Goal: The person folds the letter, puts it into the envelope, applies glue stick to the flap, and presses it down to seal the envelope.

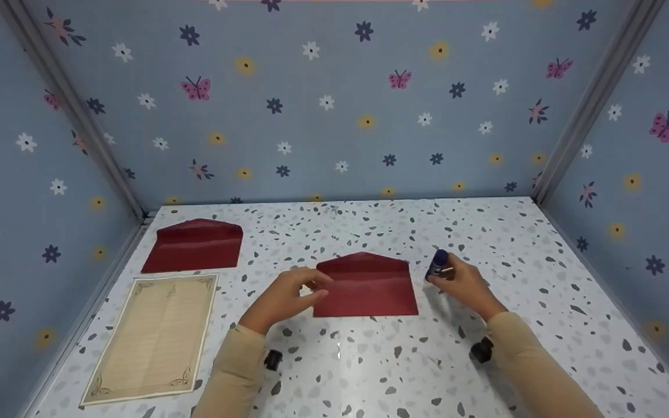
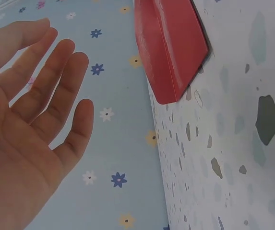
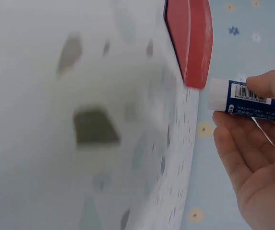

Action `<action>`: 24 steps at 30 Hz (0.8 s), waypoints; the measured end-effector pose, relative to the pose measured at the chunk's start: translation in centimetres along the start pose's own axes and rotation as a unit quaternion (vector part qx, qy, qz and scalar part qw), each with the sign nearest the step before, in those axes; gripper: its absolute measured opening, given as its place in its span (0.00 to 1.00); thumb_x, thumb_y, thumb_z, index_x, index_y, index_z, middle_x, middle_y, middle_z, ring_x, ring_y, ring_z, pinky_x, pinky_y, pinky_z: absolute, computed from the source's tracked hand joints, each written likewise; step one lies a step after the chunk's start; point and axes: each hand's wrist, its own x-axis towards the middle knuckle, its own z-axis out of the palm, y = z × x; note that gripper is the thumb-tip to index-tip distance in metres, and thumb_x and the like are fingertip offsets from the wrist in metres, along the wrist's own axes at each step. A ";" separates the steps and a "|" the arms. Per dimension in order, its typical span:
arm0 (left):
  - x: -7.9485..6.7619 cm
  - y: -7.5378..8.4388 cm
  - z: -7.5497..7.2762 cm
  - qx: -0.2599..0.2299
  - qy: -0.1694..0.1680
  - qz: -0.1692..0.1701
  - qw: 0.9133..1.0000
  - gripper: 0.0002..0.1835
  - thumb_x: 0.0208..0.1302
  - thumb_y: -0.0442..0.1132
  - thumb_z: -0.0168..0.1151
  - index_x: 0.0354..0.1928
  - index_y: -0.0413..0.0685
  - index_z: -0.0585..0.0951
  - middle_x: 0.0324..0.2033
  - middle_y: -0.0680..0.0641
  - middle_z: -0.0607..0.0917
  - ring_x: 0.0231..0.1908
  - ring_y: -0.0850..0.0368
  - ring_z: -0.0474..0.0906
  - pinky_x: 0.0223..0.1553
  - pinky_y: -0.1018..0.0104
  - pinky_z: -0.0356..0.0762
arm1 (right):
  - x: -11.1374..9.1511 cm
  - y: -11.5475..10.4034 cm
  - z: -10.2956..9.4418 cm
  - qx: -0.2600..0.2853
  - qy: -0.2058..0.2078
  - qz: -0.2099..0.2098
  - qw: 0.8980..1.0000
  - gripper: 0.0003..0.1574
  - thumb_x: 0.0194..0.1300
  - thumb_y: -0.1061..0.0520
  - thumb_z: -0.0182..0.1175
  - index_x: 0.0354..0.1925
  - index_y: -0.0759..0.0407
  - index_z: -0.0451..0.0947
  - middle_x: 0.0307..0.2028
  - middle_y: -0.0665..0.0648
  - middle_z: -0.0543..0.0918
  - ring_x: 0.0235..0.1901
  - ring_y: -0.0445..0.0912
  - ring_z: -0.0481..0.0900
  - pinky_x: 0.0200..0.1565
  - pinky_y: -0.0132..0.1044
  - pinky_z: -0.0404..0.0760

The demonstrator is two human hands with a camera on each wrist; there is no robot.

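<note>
A red envelope (image 1: 366, 293) lies on the table in the head view, its pointed flap folded open toward the back. My left hand (image 1: 291, 296) hovers at the envelope's left edge, fingers loosely bent with nothing between them; the left wrist view shows the bare palm (image 2: 22, 158). To the right of the envelope, my right hand (image 1: 467, 285) pinches a dark blue glue stick (image 1: 438, 262) between thumb and fingers. The right wrist view shows the white end and barcode label of the glue stick (image 3: 252, 98).
A second red envelope (image 1: 198, 249), flap also open, lies at the back left of the speckled table (image 1: 369, 371). In front of it lies a bordered beige sheet of letter paper (image 1: 151, 337). Flowered blue panels (image 1: 334, 75) stand along the back and both sides.
</note>
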 end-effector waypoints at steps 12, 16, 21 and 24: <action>-0.3 -0.4 -0.5 0.005 0.000 -0.005 1.000 0.12 0.71 0.40 0.63 0.53 0.49 0.84 0.46 0.47 0.86 0.46 0.55 0.81 0.51 0.49 0.79 | -0.1 2.7 -2.8 -0.038 -0.001 0.064 0.997 0.29 0.67 0.52 0.65 0.60 0.66 0.69 0.55 0.68 0.79 0.55 0.61 0.78 0.58 0.57 0.75; -0.5 -0.6 -0.5 0.003 0.000 -0.011 1.000 0.11 0.71 0.41 0.63 0.53 0.50 0.85 0.46 0.48 0.86 0.46 0.55 0.81 0.51 0.49 0.79 | -0.1 3.2 -3.0 -0.042 -0.004 0.075 0.996 0.31 0.68 0.52 0.65 0.60 0.67 0.69 0.55 0.69 0.79 0.56 0.62 0.77 0.59 0.58 0.73; -0.7 -0.6 -0.5 -0.006 0.002 -0.015 1.000 0.11 0.72 0.41 0.63 0.52 0.51 0.84 0.46 0.51 0.86 0.46 0.55 0.81 0.51 0.51 0.79 | -0.2 3.4 -3.2 -0.038 -0.007 0.087 0.995 0.31 0.68 0.52 0.64 0.61 0.67 0.68 0.56 0.70 0.79 0.57 0.63 0.77 0.59 0.59 0.72; -0.7 -0.7 -0.5 -0.004 0.005 -0.014 1.000 0.11 0.72 0.41 0.62 0.52 0.52 0.85 0.46 0.53 0.85 0.46 0.56 0.81 0.50 0.53 0.79 | -0.1 3.4 -3.1 -0.039 -0.008 0.087 0.995 0.30 0.68 0.52 0.64 0.60 0.67 0.68 0.56 0.70 0.79 0.57 0.63 0.77 0.59 0.59 0.72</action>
